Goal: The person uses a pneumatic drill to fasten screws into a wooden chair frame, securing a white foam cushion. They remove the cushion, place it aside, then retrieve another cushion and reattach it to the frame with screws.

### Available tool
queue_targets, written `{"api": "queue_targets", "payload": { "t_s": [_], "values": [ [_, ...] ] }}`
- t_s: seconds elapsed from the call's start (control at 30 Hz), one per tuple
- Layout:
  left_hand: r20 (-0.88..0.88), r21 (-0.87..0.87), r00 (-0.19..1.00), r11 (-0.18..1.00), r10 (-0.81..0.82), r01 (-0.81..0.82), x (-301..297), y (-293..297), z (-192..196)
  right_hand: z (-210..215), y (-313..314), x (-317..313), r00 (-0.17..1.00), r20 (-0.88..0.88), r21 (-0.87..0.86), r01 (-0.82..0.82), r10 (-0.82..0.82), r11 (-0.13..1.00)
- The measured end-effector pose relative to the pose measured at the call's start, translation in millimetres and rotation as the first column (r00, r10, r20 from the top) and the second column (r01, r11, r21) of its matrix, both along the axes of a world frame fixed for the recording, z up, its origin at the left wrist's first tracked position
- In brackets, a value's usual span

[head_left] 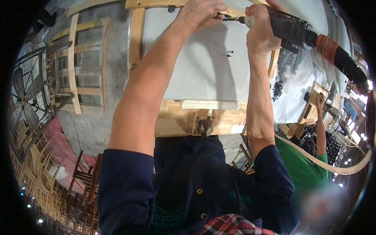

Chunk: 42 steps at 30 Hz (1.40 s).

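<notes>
My right hand is wrapped round a black power screwdriver, with orange wrapping farther back along it. Its bit points left, toward the fingertips of my left hand. Those fingers are closed on a small black part by the far wooden rail; whether it is a screw or a bracket cannot be made out. Below the hands lies a pale cloth-covered surface, and two small dark screws rest on it. A black bracket sits on the wooden frame at the far left.
A wooden board with a clamp runs along the near edge. At right lie clear plastic bags and a pile of black hardware. A co-worker in green is beyond a pale hose. Leftward stand slatted frames and a fan.
</notes>
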State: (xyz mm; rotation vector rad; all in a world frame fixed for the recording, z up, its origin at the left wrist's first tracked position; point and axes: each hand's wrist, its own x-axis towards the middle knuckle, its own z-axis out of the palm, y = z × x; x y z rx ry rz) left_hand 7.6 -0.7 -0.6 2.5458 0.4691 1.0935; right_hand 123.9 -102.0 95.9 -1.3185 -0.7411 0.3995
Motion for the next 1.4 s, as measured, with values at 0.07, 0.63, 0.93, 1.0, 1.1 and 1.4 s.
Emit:
{"api": "queue_targets", "payload": {
  "t_s": [0.07,0.63,0.93,1.0,1.1,1.4],
  "values": [
    [0.006,-0.014,1.000,1.000,-0.019,0.019,-1.2,0.7,-0.2,0.2,0.7,2.3,0.998,-0.034,0.041,-0.046,0.048,0.998],
    [-0.033,-0.089,0.999,0.996,-0.018,0.015,-1.3,-2.5,3.4,1.3,2.4,9.2,0.995,0.043,0.023,-0.089,0.088,0.996],
    [-0.086,-0.061,0.996,0.998,0.001,-0.006,-1.3,-2.7,3.6,3.8,2.9,8.6,0.991,0.131,-0.001,-0.039,0.039,0.999],
    [-0.057,-0.071,0.998,0.997,-0.005,0.001,-1.3,-2.5,2.1,3.7,1.4,8.6,0.997,0.057,0.024,-0.062,0.061,0.998],
    [-0.022,-0.101,0.999,0.994,-0.050,0.048,-1.9,-0.3,2.4,-1.5,0.1,11.8,0.994,0.018,0.051,-0.109,0.108,0.993],
    [-0.058,-0.116,0.998,0.993,-0.016,0.009,-0.7,-0.8,0.5,-12.4,4.3,12.9,0.979,-0.030,0.130,-0.195,0.201,0.972]
  ]
}}
